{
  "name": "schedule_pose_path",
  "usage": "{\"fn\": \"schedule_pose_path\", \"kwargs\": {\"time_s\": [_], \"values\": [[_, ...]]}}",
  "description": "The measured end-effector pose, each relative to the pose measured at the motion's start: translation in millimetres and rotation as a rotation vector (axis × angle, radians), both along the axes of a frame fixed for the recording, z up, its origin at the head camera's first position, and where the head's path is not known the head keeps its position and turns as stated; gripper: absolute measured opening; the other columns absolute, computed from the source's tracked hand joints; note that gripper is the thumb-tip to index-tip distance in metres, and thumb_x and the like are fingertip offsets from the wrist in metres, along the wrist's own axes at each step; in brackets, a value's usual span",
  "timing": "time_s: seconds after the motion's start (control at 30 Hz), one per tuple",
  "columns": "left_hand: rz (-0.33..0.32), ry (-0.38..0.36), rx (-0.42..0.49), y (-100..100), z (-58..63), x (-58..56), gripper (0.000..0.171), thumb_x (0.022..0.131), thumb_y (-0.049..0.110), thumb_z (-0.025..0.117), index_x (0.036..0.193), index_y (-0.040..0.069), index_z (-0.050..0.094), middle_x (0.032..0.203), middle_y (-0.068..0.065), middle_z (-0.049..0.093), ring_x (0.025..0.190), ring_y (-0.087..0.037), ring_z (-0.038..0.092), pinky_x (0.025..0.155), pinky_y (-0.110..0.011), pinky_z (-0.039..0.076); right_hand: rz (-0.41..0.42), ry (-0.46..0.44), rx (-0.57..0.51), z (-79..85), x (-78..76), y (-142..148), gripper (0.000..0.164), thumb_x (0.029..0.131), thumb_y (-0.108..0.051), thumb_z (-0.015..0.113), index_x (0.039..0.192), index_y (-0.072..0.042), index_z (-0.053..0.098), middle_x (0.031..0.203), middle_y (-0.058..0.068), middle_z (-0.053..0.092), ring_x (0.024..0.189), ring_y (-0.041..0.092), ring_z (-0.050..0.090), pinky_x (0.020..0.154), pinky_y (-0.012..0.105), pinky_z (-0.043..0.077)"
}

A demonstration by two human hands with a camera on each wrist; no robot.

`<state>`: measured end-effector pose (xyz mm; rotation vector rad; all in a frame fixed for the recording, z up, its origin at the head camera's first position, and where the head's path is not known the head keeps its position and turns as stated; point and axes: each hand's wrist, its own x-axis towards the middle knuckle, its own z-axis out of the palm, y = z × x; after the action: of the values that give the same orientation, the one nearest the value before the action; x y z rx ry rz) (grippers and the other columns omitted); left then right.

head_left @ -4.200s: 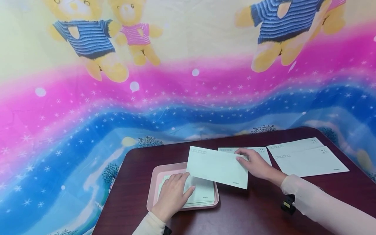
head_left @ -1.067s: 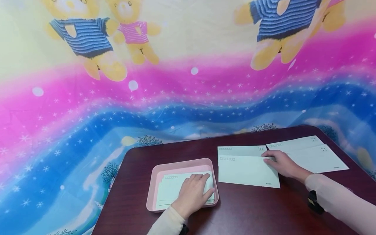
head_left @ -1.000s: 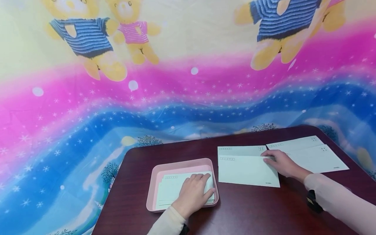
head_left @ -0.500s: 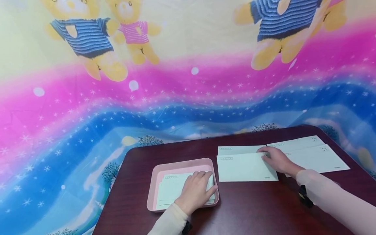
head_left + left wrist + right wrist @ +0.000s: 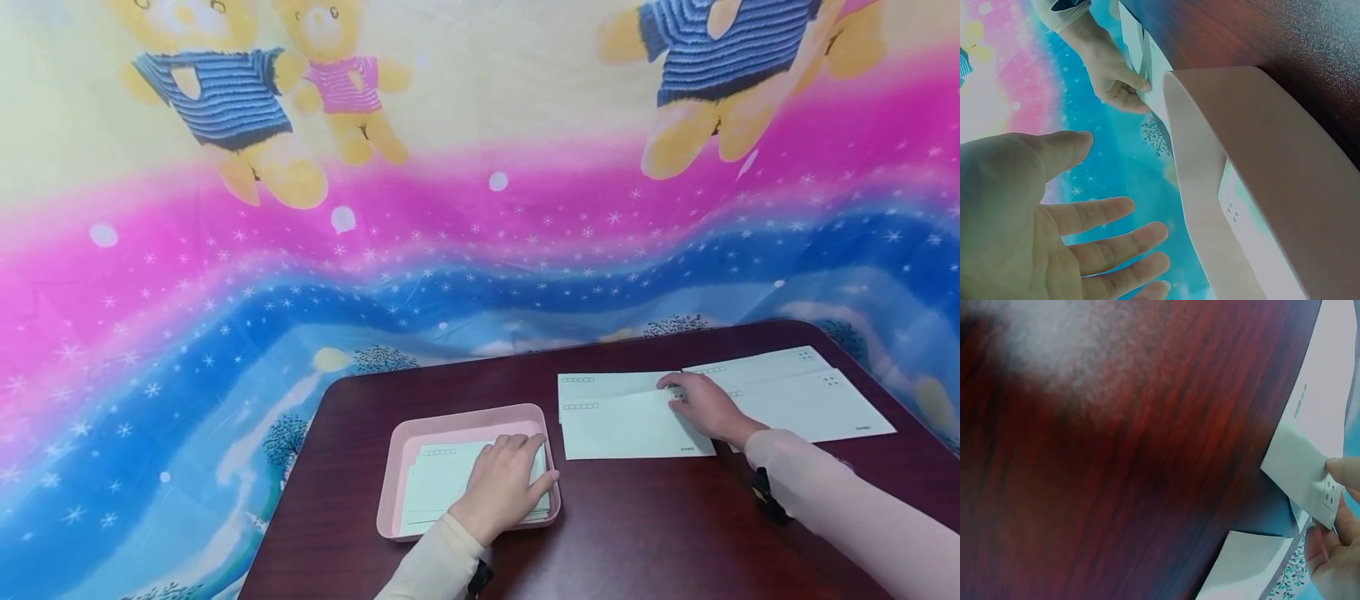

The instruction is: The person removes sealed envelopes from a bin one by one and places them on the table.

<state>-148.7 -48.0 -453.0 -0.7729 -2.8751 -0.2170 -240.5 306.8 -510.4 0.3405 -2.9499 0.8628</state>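
Several pale envelopes (image 5: 438,487) inside one pink tray (image 5: 465,427), left hand (image 5: 501,483) above.

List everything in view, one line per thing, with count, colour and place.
Table: one, dark red-brown, lower part of the head view.
Backdrop: one, multicoloured, behind the table.
Printed bears: four, all cut off, yellow in blue or pink tops, on the backdrop.
Tray: one, pink, left on the table.
Stacked envelopes: several, count unclear, whitish, in the tray.
Nearer envelope pair: two, whitish, overlapping, right of the tray.
Farther envelope pair: two, whitish, overlapping, far right.
Sleeves: two, cream, one per arm.
Hands: two, bare; left hand over the tray, right hand pinching the front envelope of the nearer pair.
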Motion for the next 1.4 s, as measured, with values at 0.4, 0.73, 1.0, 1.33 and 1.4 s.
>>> {"fn": "schedule_pose_path", "kwargs": {"time_s": [0.4,0.73,1.0,1.33,1.4], "values": [[0.000,-0.001,0.001,0.1,-1.3,-0.6,0.048,0.096,0.045,0.064,0.134,0.016,0.063,0.123,-0.004,0.071,0.113,-0.022,0.065,0.085,-0.039,0.054,0.013,0.026,0.018,-7.2,0.2,1.0,0.039,0.087,0.001,0.072,0.125,0.007,0.064,0.126,0.030,0.064,0.122,0.053,0.054,0.099,0.065,0.044],[-0.011,-0.019,0.012,5.8,0.1,-0.4,0.048,0.097,0.044,0.064,0.135,0.015,0.063,0.125,-0.005,0.070,0.114,-0.022,0.065,0.086,-0.039,0.054,-0.022,0.057,-0.006,-2.6,3.4,-7.0,0.035,0.092,-0.011,0.070,0.124,0.004,0.067,0.124,0.026,0.067,0.121,0.050,0.056,0.101,0.066,0.043],[-0.012,-0.027,0.002,10.7,-1.0,-1.0,0.047,0.098,0.046,0.061,0.135,0.017,0.062,0.127,-0.003,0.069,0.117,-0.021,0.064,0.089,-0.039,0.054,-0.038,0.048,-0.030,0.3,6.9,-12.0,0.034,0.097,-0.015,0.062,0.125,0.004,0.066,0.126,0.026,0.066,0.123,0.049,0.056,0.102,0.067,0.041],[-0.020,-0.006,0.011,12.8,2.7,-2.9,0.047,0.097,0.046,0.063,0.134,0.017,0.063,0.126,-0.004,0.070,0.115,-0.022,0.065,0.087,-0.039,0.055,-0.024,0.065,-0.065,7.1,12.7,-27.3,0.032,0.097,-0.014,0.063,0.124,0.002,0.066,0.125,0.024,0.067,0.124,0.046,0.056,0.106,0.065,0.039],[-0.018,-0.008,0.014,12.0,2.9,-3.7,0.048,0.097,0.046,0.063,0.135,0.017,0.063,0.127,-0.004,0.070,0.116,-0.022,0.065,0.088,-0.039,0.055,-0.012,0.076,-0.073,8.9,13.6,-30.9,0.031,0.097,-0.014,0.063,0.123,0.002,0.067,0.125,0.023,0.067,0.124,0.046,0.057,0.107,0.064,0.040]]}}
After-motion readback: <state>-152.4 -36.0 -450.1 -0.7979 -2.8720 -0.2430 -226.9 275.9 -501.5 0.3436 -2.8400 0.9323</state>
